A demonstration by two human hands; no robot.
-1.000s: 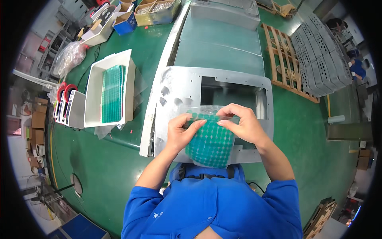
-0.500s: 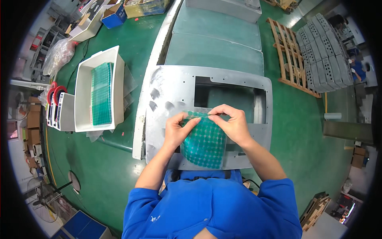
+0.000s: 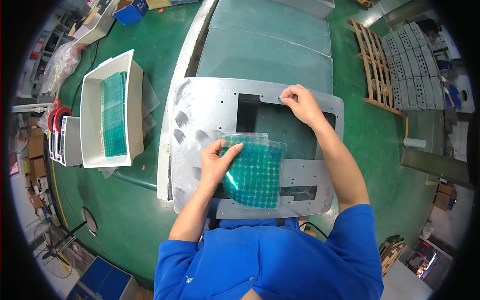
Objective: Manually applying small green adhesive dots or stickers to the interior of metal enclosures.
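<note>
And here is the sheet of green dots (image 3: pixel 255 175), hanging from the left hand (image 3: pixel 215 161) over the near part of the pale metal panel (image 3: pixel 206 100), its upper part across the lower left of the panel's big rectangular opening (image 3: pixel 285 132). Look at it: clear, glossy film, row upon row of round teal spots, tightly packed, with thin pale gaps between them. A bright streak of glare flares down the left side, where the film bows and the lower left corner rounds away; the right edge runs much straighter. Up top, a see-through strip juts out past the main block, a line of green rounds showing along it. Left thumb lies flat over the top left corner, fingers behind, pinched firmly on the film! Across to the right hand (image 3: pixel 301 105), well apart from the sheet, up at the panel's far edge above the opening: thumb and forefinger together, clamped on a small green dot (image 3: pixel 279 99), just a speck at the fingertips; whether it touches the metal, I cannot tell. And off to the left, a white bin (image 3: pixel 137 105) with more green-dotted sheets (image 3: pixel 114 115) lying inside, same tight grid, same teal sheen.
</note>
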